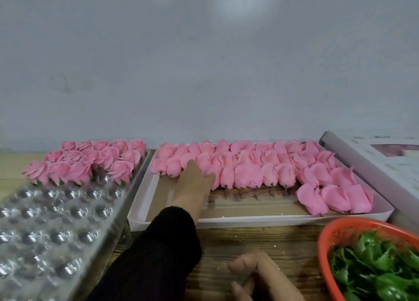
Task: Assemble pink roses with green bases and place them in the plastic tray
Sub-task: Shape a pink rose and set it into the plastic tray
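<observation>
A bumpy clear plastic tray (56, 221) at left holds finished roses (90, 162) upper left. The flat cardboard box (249, 219) at center carries soft pink buds (249, 171); the left hand (195, 183) reaches them, fingers straight. Jagged green bases (381, 269) fill the orange mesh basket (335, 230) lower right. The right hand (256, 275), blurred, seems loosely curled.

Print on the box lid (383, 155) is too blurred to read
</observation>
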